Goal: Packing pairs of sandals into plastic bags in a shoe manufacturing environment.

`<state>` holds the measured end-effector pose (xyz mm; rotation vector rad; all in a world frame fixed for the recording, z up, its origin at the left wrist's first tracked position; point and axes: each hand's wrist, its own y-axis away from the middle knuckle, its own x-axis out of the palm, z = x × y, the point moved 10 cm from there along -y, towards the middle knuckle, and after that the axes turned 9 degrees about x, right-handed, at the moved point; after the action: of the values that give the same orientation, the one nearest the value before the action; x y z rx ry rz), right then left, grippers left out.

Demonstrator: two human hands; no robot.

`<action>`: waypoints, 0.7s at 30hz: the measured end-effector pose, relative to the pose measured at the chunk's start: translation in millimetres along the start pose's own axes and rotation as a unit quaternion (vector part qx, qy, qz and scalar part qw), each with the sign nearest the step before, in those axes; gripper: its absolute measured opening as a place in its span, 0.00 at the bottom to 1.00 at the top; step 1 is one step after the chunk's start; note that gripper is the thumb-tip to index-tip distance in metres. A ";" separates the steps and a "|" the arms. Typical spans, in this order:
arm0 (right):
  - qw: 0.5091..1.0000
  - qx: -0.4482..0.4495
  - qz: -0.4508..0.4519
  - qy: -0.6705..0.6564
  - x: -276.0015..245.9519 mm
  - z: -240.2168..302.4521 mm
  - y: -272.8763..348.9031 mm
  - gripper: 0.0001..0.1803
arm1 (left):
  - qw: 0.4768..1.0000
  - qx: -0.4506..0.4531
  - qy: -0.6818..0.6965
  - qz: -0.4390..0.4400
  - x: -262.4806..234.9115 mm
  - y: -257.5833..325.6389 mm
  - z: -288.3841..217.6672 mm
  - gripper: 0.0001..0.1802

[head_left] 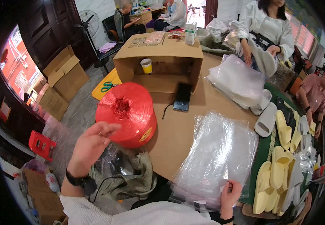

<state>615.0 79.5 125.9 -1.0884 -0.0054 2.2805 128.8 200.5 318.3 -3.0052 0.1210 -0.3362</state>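
A stack of clear plastic bags [222,150] lies on the cardboard-covered table in front of me. At its near right corner my right hand [231,194] has its fingers curled closed on the edge of a bag. My left hand [95,144] is raised at the near left side of a big red spool of plastic twine [127,114]. Its fingers point toward the spool, loosely bent and a little apart, with nothing seen in them. Whether the fingertips touch the twine I cannot tell.
Yellow slides [280,167] and grey slides [266,120] line the right side. Beyond the bags lie a black phone [182,97] and another bag pile [237,77]. An open carton [162,50] holds a paper cup [146,66]. Green-handled scissors [108,87] lie left. A co-worker [265,30] holds slides.
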 end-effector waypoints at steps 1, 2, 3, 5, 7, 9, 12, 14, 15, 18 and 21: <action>1.000 0.005 0.006 0.002 2.0 -0.9 -0.6 0.04 | 0.998 -0.006 0.016 0.055 16.8 -20.3 -0.7 0.24; 1.000 0.006 0.001 0.002 1.3 -0.2 -1.6 0.04 | 0.997 -0.008 0.026 0.078 32.0 -45.0 2.9 0.19; 1.000 0.023 0.007 -0.003 1.5 -2.2 -2.3 0.04 | 0.994 -0.011 0.039 0.104 51.1 -75.4 10.5 0.14; 0.999 0.038 0.010 -0.011 1.7 0.3 -3.3 0.04 | 0.988 0.008 -0.088 0.126 68.8 -146.4 30.1 0.18; 1.000 -0.011 -0.005 -0.007 -3.6 12.8 -4.4 0.04 | 0.972 0.000 -0.205 0.115 66.7 -219.2 61.1 0.16; 1.000 -0.012 -0.005 -0.018 2.2 -2.6 -0.2 0.04 | 0.950 -0.055 -0.299 0.077 43.9 -295.6 104.6 0.22; 0.999 -0.003 -0.032 0.017 -6.3 -1.9 3.0 0.04 | 0.875 -0.092 -0.469 0.072 3.1 -408.8 191.9 0.19; 0.998 -0.052 0.040 0.022 3.0 18.4 -3.5 0.07 | 0.578 0.128 -0.768 0.243 -86.0 -464.7 203.5 0.16; 0.998 -0.058 0.038 0.005 0.2 18.5 -5.4 0.07 | 0.596 0.103 -0.781 0.158 -105.7 -487.9 203.7 0.13; 0.997 0.003 0.038 0.063 -8.1 16.3 -3.1 0.08 | 0.819 0.110 -0.557 0.083 -4.7 -525.6 252.9 0.13; 0.998 -0.019 0.049 0.019 -7.5 28.8 -12.2 0.07 | 0.793 0.028 -0.608 0.027 -51.8 -540.8 244.2 0.10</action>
<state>604.5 92.6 153.3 -1.1745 0.0203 2.3549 169.1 766.5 137.1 -2.5141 0.0611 1.5235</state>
